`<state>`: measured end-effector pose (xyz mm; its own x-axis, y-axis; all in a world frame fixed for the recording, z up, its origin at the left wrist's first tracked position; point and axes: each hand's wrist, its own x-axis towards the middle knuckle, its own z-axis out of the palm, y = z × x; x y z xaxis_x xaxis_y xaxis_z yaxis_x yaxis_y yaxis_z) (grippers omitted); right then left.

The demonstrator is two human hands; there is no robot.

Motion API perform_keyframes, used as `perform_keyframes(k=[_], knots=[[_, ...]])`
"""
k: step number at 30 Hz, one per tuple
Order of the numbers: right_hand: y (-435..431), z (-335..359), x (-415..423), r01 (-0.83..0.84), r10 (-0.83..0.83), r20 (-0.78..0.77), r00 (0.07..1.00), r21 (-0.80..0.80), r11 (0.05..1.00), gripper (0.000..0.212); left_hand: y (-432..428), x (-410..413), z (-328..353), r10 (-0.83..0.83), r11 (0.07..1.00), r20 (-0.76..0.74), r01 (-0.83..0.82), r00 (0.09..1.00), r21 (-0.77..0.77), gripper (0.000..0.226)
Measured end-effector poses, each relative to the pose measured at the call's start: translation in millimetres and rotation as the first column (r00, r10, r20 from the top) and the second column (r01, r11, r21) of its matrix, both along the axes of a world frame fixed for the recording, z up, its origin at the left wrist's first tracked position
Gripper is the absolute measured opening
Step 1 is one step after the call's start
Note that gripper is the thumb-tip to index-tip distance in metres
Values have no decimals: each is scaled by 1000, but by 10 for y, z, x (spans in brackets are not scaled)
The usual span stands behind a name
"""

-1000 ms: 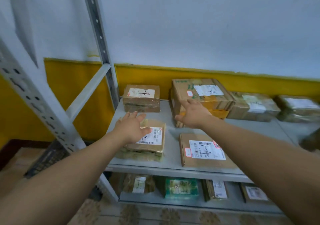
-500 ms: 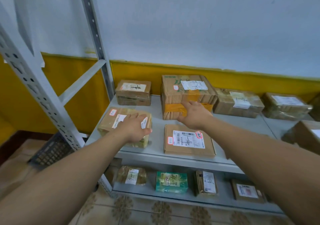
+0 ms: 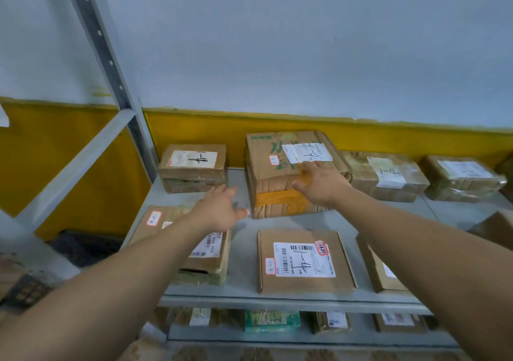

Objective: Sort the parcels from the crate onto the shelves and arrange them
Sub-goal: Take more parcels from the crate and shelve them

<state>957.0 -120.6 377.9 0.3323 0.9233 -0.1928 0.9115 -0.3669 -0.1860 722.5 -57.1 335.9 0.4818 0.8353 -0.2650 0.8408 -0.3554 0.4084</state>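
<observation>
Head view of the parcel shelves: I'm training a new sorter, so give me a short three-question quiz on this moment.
1. True or false: the right hand is at the tall orange-taped box.
2. The green parcel lies on: A) the upper shelf, B) the lower shelf, C) the floor.
3. Fill in: the left hand holds ____.
Key: 1 true; 2 B; 3 nothing.

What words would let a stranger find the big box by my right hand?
Look at the grey metal shelf against the yellow wall band. In its back row, second from the left, stands the tallest box, at the right hand. Only it has a broad orange tape band across its front.
</observation>
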Motion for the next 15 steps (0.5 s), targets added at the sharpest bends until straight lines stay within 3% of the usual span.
perform_keyframes(k=[4, 8, 11, 15], knots=[[256, -104, 296, -7, 6, 28, 1000, 3, 1000, 80, 65, 300, -92, 40, 999, 153, -38, 987, -15, 85], [525, -170, 513, -122, 127, 80, 989, -61, 991, 82, 160, 573, -145, 13, 999, 309, -25, 951, 36, 92], [688, -237, 631, -203, 212, 139, 967, -78, 976, 82, 202, 734, -176, 14, 998, 225, -29, 974, 61, 82], [875, -312, 579, -198, 203, 122, 972, -48, 979, 86, 416, 769, -118, 76, 990, 136, -91, 988, 105, 65]])
